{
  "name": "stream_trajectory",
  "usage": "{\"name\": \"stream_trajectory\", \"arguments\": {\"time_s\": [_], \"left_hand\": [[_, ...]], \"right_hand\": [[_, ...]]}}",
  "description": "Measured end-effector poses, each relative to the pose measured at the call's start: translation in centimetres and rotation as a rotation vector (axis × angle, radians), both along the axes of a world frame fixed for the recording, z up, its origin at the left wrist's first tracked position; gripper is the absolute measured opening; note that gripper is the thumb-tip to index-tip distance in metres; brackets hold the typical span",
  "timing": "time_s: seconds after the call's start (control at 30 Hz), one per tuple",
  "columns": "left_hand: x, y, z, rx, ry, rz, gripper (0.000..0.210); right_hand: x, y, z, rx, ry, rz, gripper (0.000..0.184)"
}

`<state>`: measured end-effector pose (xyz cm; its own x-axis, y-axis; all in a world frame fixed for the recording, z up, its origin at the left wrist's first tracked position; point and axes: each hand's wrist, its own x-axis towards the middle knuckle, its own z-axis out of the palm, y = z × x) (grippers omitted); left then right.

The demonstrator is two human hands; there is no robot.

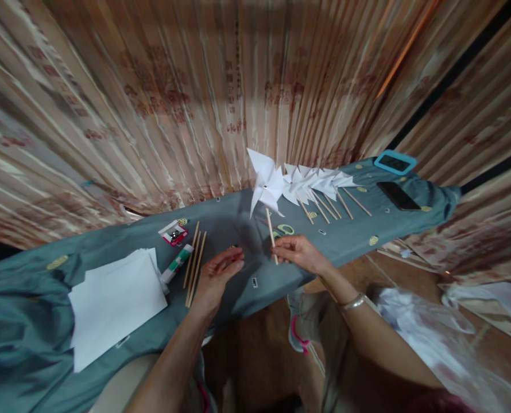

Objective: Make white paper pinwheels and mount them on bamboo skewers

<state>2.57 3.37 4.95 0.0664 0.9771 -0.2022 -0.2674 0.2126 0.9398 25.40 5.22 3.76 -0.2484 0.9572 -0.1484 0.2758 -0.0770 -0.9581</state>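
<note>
The right forearm (382, 338) ends in a hand (296, 252) pinching the pinwheel's (266, 186) lower stick (271, 232).

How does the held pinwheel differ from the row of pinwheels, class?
The held pinwheel is pinched by its stick in the right hand; the row of pinwheels lies on the cloth. The held pinwheel's blades show whole; blades in the row overlap. Both have white blades and thin sticks.

Centre frame, our right hand (302, 252) grips a white pinwheel (264, 178) by its stick (270, 225); our left hand (216, 275) curls loosely nearby. White paper (117, 301) lies lower left.
</note>
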Motion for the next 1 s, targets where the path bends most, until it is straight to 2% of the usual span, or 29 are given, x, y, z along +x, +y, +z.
{"name": "stream_trajectory", "arguments": {"time_s": [0.07,0.2,0.47,0.73,1.0], "left_hand": [[0.0,0.1,0.0,-0.004,-0.008,-0.002,0.035],[0.0,0.1,0.2,-0.009,-0.018,-0.014,0.034],[-0.2,-0.1,0.4,-0.006,-0.011,-0.024,0.034],[-0.2,0.0,0.6,-0.02,0.016,-0.03,0.036],[-0.3,-0.1,0.5,-0.024,0.027,-0.053,0.038]], "right_hand": [[1.5,0.8,-0.6,0.024,-0.191,-0.083,0.033],[4.3,2.7,-1.3,0.018,-0.324,-0.162,0.023],[7.8,6.7,-0.5,-0.093,-0.578,-0.234,0.014],[9.3,9.5,0.0,-0.228,-0.672,-0.22,0.018],[9.3,10.5,1.0,-0.269,-0.722,-0.195,0.022]]}}
